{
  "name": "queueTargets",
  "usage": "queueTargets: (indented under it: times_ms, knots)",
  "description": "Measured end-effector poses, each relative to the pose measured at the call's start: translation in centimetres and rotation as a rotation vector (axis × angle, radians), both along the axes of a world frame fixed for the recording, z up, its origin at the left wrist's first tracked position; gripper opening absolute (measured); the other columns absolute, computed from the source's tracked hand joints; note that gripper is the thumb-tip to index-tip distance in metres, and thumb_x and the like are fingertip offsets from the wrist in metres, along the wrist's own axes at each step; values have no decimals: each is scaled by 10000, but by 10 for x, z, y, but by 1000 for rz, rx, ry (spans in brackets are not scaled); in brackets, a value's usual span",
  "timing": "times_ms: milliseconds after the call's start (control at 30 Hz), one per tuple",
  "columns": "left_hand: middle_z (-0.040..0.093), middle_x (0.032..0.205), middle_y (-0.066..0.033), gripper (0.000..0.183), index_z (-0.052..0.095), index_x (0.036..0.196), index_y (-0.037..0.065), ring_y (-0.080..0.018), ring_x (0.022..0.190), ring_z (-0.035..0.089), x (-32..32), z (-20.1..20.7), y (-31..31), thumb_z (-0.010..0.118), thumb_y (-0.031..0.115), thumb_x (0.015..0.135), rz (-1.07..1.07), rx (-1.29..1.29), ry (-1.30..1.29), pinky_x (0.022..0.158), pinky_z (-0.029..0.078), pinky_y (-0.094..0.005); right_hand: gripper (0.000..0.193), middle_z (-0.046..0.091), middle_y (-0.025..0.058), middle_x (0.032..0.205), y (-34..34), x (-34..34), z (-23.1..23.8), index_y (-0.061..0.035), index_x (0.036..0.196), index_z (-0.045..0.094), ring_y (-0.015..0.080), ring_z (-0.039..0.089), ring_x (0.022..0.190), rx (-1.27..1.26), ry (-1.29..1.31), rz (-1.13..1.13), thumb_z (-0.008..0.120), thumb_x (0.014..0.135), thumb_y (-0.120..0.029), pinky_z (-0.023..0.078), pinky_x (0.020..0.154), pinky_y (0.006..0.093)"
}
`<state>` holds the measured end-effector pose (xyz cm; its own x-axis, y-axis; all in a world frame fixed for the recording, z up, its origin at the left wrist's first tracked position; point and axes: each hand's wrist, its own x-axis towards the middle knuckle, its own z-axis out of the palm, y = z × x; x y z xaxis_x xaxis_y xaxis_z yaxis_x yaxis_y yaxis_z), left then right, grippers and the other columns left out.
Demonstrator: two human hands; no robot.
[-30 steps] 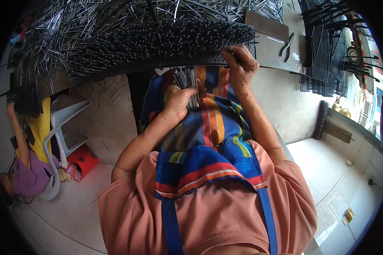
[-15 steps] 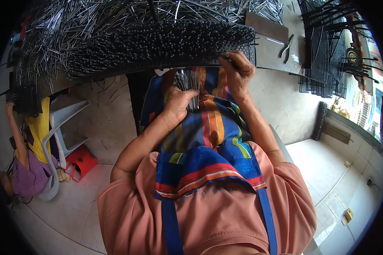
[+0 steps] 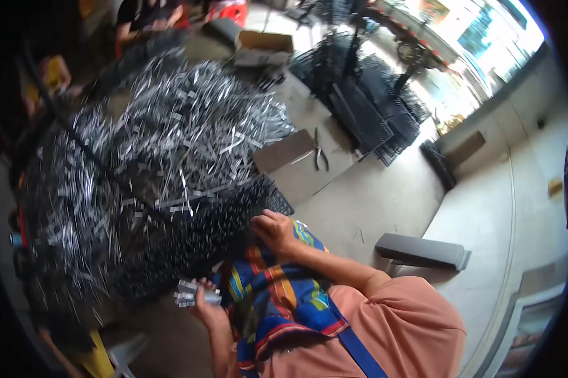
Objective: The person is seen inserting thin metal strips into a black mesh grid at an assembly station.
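Note:
A bunch of thin silvery metal strips [image 3: 185,293] is in my left hand [image 3: 205,310], held beside the near edge of a long black perforated tray [image 3: 281,198]. Many dark thin pieces stand upright in that tray. My right hand [image 3: 275,233] is at the tray's right end, its fingers curled together; whatever they may grip is hidden and blurred. Beneath both hands lies my striped blue, red and orange apron [image 3: 278,293].
Beyond the tray spreads a big heap of loose metal strips [image 3: 189,126]. A brown plate [image 3: 285,151] and pliers [image 3: 320,151] lie to its right. Further back are a cardboard box [image 3: 263,49] and black mesh racks [image 3: 372,104]. Other people sit around the table.
The view has swung and tilted, bringing the far table and people into sight. My left hand still holds the strips, now nearer the tray's edge; my right hand stays by the tray's right end.

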<state>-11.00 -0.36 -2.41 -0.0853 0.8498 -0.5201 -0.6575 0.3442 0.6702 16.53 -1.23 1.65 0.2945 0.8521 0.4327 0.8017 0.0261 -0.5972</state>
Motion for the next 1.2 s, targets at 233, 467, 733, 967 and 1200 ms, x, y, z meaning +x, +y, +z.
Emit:
queueTargets:
  times_ms: [233,467,733,967,1200]
  knots:
    - [654,962,-138,316,560,1145,-41,-176,735,586,-10,-3,19,622,45,848,53,131,308,685,502,-300,505,587,173,1152,-7,59,-47,-90,1212,566,365,553,1076,-270,352,-455,699,817,-377,446,907,444]
    - [653,944,-122,299,584,1148,-48,-161,730,575,-21,-11,32,616,53,868,2,230,330,662,484,-292,440,613,231,1092,-4,55,-62,-12,1133,573,402,575,1052,-210,546,-465,662,837,-324,457,908,431]
    - [649,932,-112,292,594,1149,-34,-151,743,585,-46,-22,51,635,56,874,40,194,353,654,487,-283,415,588,235,1050,1,28,-66,-12,1066,545,406,558,1034,-271,502,-514,652,838,-342,451,880,449]
    - [639,951,-94,317,569,1180,-29,-143,733,579,-38,-3,40,635,44,878,52,278,328,668,488,-277,468,564,238,1109,-4,19,-71,-29,1130,490,414,543,1071,-285,460,-421,630,862,-386,442,905,461]
    - [600,928,-59,314,542,1188,26,-156,815,576,31,34,6,577,-24,879,-359,150,-133,752,499,-317,499,567,186,1165,-23,14,-25,-42,1257,483,375,553,1089,-29,10,-446,659,869,-301,458,916,427]
